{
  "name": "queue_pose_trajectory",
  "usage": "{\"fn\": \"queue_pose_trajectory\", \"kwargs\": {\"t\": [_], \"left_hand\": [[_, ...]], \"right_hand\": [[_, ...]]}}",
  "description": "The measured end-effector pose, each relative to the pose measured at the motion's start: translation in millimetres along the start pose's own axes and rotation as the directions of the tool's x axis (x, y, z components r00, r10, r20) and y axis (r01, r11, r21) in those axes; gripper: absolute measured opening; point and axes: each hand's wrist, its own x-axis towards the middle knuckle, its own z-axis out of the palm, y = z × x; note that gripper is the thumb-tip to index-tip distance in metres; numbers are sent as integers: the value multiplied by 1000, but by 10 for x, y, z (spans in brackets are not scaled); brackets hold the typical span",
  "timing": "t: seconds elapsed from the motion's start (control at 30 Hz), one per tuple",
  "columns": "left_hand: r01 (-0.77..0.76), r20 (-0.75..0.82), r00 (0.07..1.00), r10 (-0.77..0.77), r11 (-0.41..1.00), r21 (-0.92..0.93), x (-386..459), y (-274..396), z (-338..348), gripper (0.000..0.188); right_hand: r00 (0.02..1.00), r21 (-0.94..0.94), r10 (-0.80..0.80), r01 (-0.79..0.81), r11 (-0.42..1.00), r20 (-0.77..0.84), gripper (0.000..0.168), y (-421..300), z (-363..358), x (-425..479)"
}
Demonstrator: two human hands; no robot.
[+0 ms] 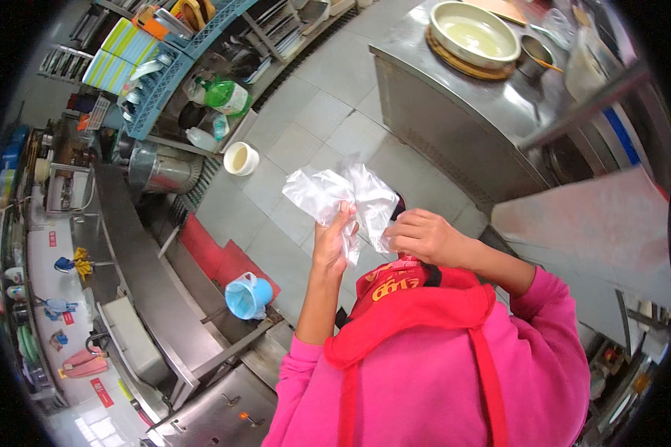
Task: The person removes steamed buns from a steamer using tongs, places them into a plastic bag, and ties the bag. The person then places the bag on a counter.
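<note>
Clear, crinkled plastic sheeting, perhaps bags or disposable gloves, is bunched in front of my body. My left hand grips it with the thumb on top, and part hangs below the fist. On the right, my right hand pinches the lower edge of another plastic fold with bent fingers. Whether the two folds are one piece I cannot tell. Both hands are above the tiled floor, close to the red apron over my pink sleeves.
A steel counter at upper right bears a round cream dish and a metal cup. On the floor stand a white tub and a blue bucket. Shelving with a green bottle lies upper left; a steel bench runs left.
</note>
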Motion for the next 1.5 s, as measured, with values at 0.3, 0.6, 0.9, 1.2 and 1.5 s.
{"fn": "queue_pose_trajectory", "kwargs": {"t": [0.3,0.6,0.9,1.2,1.5], "left_hand": [[-352,-133,917,376,920,173,1558,1310,-179,40],[153,28,988,-151,951,-268,3420,1919,-646,50],[160,515,841,-164,986,53,5322,3484,-238,65],[57,601,757,-256,942,330,7040,3922,876,45],[-92,562,810,-170,908,408,8578,4061,2551,44]], "right_hand": [[892,784,415,-386,486,181,13,1605,-151,1720],[891,917,345,-367,159,297,16,3288,-34,3478],[723,902,662,-397,168,196,10,4558,-294,4579],[556,823,829,-499,272,64,10,5890,-805,4605],[335,566,890,-688,455,-309,16,7734,-1601,4278]]}}
